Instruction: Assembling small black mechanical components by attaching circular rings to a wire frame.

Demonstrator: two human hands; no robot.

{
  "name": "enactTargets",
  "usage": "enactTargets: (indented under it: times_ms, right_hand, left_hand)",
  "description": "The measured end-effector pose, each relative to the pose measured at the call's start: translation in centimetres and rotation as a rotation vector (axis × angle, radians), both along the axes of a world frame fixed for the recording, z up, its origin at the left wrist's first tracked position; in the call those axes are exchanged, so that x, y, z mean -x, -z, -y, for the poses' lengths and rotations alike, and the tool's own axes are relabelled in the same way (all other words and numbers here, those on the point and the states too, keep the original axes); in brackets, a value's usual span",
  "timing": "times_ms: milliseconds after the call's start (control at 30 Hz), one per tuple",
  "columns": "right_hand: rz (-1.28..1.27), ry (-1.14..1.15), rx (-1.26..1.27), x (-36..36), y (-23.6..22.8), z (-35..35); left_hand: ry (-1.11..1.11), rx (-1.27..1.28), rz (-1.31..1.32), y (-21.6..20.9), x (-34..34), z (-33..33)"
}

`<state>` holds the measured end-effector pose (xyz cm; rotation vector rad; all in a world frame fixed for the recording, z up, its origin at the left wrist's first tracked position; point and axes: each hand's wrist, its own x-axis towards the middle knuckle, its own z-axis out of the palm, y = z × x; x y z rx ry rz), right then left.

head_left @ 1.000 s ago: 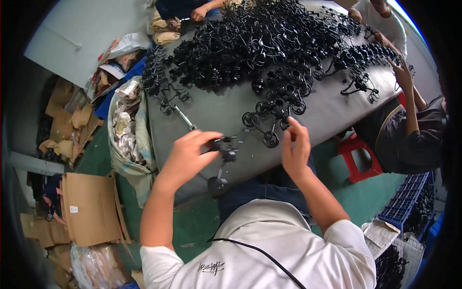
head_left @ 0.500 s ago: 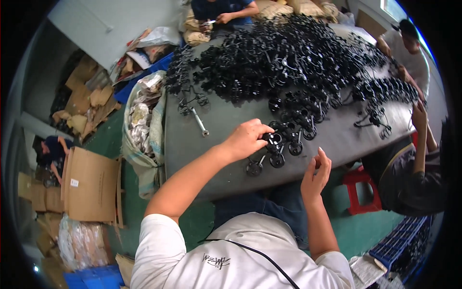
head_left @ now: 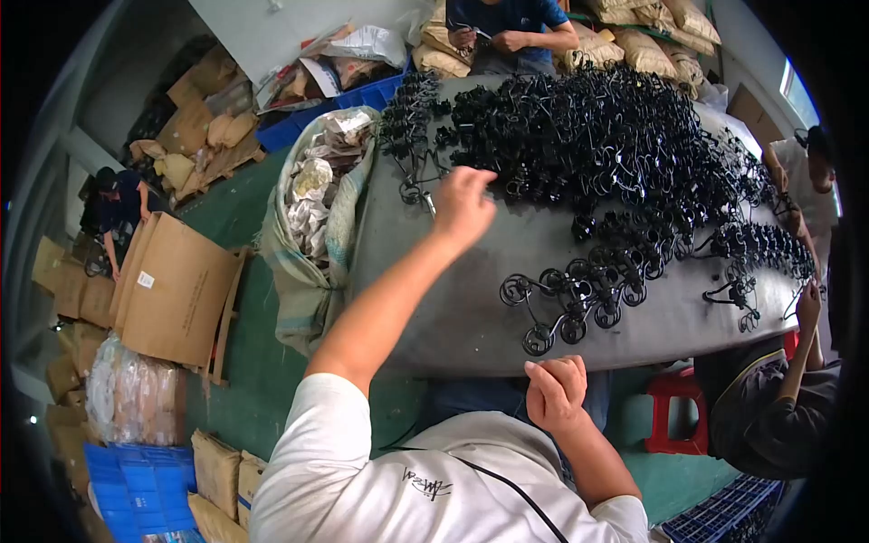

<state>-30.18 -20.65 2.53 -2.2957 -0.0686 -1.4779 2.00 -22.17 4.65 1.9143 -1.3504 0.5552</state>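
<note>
My left hand [head_left: 463, 208] is over the table, its forefinger and thumb apart with nothing seen between them. Beneath and beside it lies a silver wrench [head_left: 430, 204], mostly hidden by the hand. Just beyond is a large pile of black curled metal parts [head_left: 561, 136] with rings and bent arms. A nested row of the same black parts [head_left: 579, 294] stretches across the near part of the table, touched by neither hand. My right hand [head_left: 557, 391] is at the table's front edge, fingers curled in, with nothing visible in it.
The grey table [head_left: 425, 312] has a woven sack [head_left: 312, 262] of wrapped scraps at its left. Across the table a person [head_left: 516, 36] handles something small. Two people work at the right, near a red stool [head_left: 677, 412]. Cardboard boxes [head_left: 186, 294] stand on the left floor.
My left hand has let go of the row of black parts and moved away, over the wrench. My right hand has drawn back, its fingers curling. The view has shifted.
</note>
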Motion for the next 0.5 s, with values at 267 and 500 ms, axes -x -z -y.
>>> enactTargets:
  times_ms: [267, 500]
  right_hand:
    - [-0.233, 0.041, -0.109, -5.3, -6.3, 3.6]
    - [-0.799, 0.231, 0.137, -20.2, -5.9, 11.8]
  left_hand:
    - [-0.304, -0.588, -0.307, 1.7, -14.6, -4.5]
    - [0.034, -0.030, -0.346, -2.3, -9.3, -10.8]
